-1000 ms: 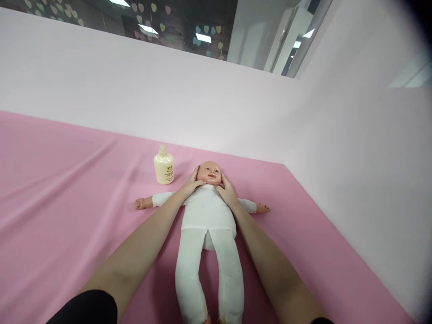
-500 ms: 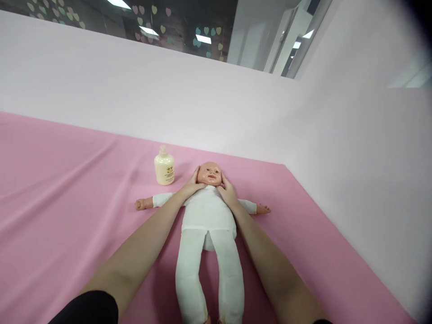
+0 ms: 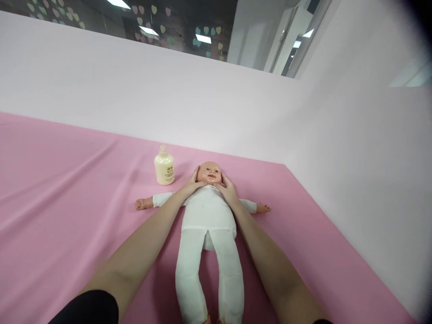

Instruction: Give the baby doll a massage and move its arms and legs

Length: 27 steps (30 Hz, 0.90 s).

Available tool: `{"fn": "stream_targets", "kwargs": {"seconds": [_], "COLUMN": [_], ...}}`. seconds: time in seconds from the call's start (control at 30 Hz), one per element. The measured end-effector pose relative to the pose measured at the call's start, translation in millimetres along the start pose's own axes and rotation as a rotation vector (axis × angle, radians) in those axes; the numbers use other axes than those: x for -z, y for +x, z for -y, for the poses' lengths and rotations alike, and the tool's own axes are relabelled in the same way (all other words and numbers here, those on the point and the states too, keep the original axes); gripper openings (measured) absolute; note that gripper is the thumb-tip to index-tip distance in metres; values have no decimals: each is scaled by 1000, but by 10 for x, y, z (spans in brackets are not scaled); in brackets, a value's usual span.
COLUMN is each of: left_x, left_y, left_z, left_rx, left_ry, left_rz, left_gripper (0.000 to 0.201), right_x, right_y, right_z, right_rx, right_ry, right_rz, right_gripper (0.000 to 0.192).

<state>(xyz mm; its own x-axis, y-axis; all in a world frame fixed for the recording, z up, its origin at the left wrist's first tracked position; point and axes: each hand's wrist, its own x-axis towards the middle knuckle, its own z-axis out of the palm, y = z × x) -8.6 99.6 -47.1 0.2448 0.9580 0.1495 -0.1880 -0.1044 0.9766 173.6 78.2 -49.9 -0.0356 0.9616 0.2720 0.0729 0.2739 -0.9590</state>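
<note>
Head view, the only one here: I'm looking at a doll [image 3: 209, 209] flat on its back on a pink sheet [image 3: 67, 189], its head toward the white wall [image 3: 162, 99] and its legs toward the person. It's dressed in white, arms stuck straight out to both sides, feet cut off at the bottom edge.

Left hand [image 3: 193, 184] is cupped along one side of the doll's head, thumb tucked by the chin. Right hand [image 3: 228, 188] does the same on the other side, so the head sits snug between the two. Can't tell how far the fingertips go underneath, they're hidden.

Just beyond the left hand there's a cream pump bottle [image 3: 164, 170] standing upright on the sheet, not touching anyone. Up top, a window [image 3: 189, 24] with pastel heart stickers [image 3: 154, 9] on it.
</note>
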Motion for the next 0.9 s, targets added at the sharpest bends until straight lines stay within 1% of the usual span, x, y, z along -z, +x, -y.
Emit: {"fn": "stream_targets", "kwargs": {"seconds": [0.1,0.17,0.27,0.37,0.47,0.63,0.77,0.9], "left_x": [-27,-43,-53,-54,-59,-76,-73,-46], "left_y": [-6,-6,-11,-20,-27,-36,-37,-18], "left_z": [-28,-34,-34,-38,-42,-37,-37,-28], "left_rx": [25,52,73,94,99,67,71,86], "left_ry": [-92,-136,-172,-173,-172,-202,-175,-156], "left_rz": [-28,-44,-68,-108,-136,-124,-118,-91], "left_gripper": [92,90,89,85,82,83,83,87], "right_x": [6,2,-4,4,24,47,54,53], "right_y": [28,35,32,31,42,61,54,47], "right_z": [21,53,95,86,26,-51,-44,-28], "right_rx": [4,-12,-35,-41,-46,-71,-53,-28], "right_ry": [126,199,241,258,271,282,236,178], "right_rz": [16,26,22,19,6,5,21,17], "right_gripper": [76,76,72,67,64,63,64,65]}}
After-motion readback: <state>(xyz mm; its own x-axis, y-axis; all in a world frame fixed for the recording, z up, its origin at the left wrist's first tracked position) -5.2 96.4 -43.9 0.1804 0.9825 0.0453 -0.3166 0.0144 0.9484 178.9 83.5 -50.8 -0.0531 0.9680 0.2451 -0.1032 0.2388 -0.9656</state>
